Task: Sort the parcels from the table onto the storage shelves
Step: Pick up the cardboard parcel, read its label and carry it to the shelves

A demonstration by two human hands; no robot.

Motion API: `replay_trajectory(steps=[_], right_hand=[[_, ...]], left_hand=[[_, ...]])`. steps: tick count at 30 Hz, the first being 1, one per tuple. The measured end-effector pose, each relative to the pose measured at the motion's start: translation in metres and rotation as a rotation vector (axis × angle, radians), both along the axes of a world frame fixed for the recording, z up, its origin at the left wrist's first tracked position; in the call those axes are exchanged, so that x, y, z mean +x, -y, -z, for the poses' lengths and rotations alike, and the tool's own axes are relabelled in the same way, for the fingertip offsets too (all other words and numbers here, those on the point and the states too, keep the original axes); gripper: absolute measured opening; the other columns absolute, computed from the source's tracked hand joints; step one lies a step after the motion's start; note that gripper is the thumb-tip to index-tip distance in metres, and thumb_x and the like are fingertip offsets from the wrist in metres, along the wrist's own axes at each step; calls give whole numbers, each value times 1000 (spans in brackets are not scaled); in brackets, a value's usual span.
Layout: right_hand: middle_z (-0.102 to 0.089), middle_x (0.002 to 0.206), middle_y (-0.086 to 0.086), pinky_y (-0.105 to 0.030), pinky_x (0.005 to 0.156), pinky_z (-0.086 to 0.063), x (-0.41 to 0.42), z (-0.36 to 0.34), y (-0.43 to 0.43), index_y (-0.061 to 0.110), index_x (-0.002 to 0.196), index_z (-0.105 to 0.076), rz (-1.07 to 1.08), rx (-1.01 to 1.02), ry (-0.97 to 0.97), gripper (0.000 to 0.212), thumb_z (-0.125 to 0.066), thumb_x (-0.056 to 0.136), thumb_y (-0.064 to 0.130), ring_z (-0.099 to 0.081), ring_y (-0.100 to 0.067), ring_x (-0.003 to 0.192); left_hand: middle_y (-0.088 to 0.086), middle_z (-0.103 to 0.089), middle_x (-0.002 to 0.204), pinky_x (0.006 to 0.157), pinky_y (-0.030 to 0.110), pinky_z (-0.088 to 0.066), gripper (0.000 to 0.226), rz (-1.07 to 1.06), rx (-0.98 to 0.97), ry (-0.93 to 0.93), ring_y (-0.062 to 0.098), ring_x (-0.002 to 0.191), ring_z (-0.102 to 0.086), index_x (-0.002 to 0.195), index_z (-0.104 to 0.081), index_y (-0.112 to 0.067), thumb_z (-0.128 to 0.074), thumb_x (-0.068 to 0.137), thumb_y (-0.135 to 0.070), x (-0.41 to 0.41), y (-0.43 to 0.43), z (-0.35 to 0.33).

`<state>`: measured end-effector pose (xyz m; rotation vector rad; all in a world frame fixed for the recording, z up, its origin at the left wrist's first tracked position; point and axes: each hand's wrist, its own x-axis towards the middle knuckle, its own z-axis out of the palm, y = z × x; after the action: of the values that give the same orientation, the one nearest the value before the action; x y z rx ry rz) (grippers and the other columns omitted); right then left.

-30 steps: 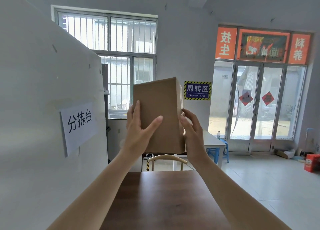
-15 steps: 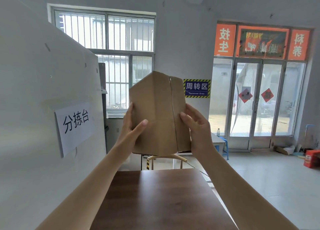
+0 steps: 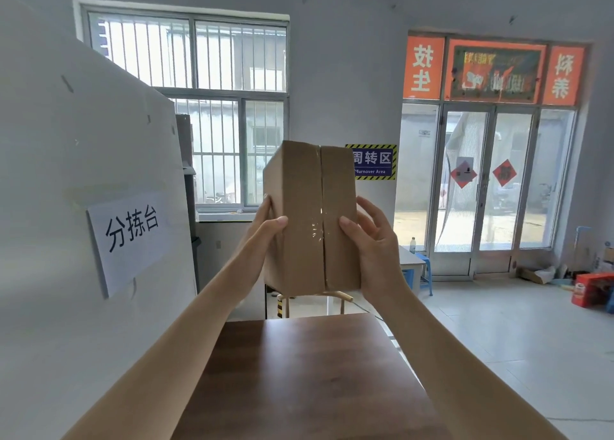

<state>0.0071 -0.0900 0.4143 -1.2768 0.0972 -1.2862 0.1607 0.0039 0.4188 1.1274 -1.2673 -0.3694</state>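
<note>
Grip: left hand (image 3: pixel 265 227) and right hand (image 3: pixel 372 240) clasp 1 parcel (image 3: pixel 310 217) above desk (image 3: pixel 299 373) | risk: light side-hold, taped face slick, parcel could slip onto desk

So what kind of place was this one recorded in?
Probably a small parcel sorting depot: a blue "Turnover Area" sign on the wall, a paper notice taped to the white partition, and both hands holding a taped cardboard parcel above a wooden table.
</note>
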Motion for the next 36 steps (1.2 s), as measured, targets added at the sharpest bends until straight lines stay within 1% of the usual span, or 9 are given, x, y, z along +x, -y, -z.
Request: replay_trajectory(steps=[5, 9, 16, 21, 25, 27, 32, 34, 36], right_hand=[[-72, 107, 9, -22, 68, -57, -3, 2, 0, 24, 112, -64, 81, -56, -30, 29, -66, 87, 9, -70, -10, 90], [-73, 104, 13, -24, 69, -58, -4, 2, -3, 19, 121, -63, 100, -78, -55, 33, -65, 88, 13, -70, -8, 88], [-73, 107, 13, -34, 81, -60, -1, 8, -4, 28, 114, -63, 116, -98, -78, 29, -65, 88, 15, -68, -20, 105], [-69, 118, 6, -39, 83, -60, -3, 11, -6, 40, 109, -64, 143, -117, -89, 29, -66, 88, 20, -66, -22, 110], [-69, 117, 1, -30, 71, -60, -5, 8, -10, 39, 111, -64, 124, -97, -71, 29, -64, 89, 19, -67, -24, 106], [-66, 123, -3, -35, 76, -60, -5, 5, -13, 38, 113, -66, 96, -75, -52, 28, -62, 91, 21, -65, -25, 110], [-69, 109, 24, -41, 106, -44, -4, 3, -15, 42, 99, -70, 134, -93, -107, 30, -49, 98, 21, -60, 2, 109], [-68, 105, 25, -38, 103, -47, -3, 5, -16, 42, 101, -68, 136, -111, -125, 32, -50, 97, 17, -62, 3, 105], [-66, 110, 22, -23, 94, -49, -1, 7, -18, 37, 115, -59, 146, -119, -127, 29, -53, 96, 16, -63, 4, 101]], left_hand=[[-18, -37, 146, 89, 8, -43, 72, -59, -70, 38, -14, 118, -45, 150, -23, -28, -49, 85, -45, -9, -1, 2], [-19, -50, 130, 80, 4, -47, 45, -109, -166, 39, -19, 106, -54, 145, -32, -22, -36, 101, -15, -19, -5, 3], [-7, -56, 126, 73, 14, -52, 44, -175, -268, 31, -1, 105, -63, 145, -33, -20, -33, 101, -13, -29, -8, 17], [6, -55, 132, 75, 19, -54, 44, -194, -308, 22, 9, 105, -64, 144, -34, -25, -38, 101, -14, -31, -10, 21], [-4, -58, 122, 71, 14, -53, 45, -203, -330, 1, -4, 91, -65, 143, -33, -22, -32, 101, -4, -35, -13, 17], [-6, -58, 122, 71, 13, -52, 45, -198, -329, -19, -6, 91, -65, 142, -32, -25, -30, 102, -5, -36, -15, 15], [0, -56, 127, 75, 8, -48, 46, -305, -276, 9, -9, 94, -60, 147, -29, -27, -26, 103, -14, -30, -18, 21], [1, -56, 130, 76, 8, -49, 45, -324, -274, 25, -7, 98, -60, 145, -30, -30, -26, 103, -15, -30, -20, 22], [1, -52, 138, 92, 16, -49, 43, -337, -286, 40, 1, 113, -57, 141, -31, -35, -25, 103, -14, -30, -24, 22]])
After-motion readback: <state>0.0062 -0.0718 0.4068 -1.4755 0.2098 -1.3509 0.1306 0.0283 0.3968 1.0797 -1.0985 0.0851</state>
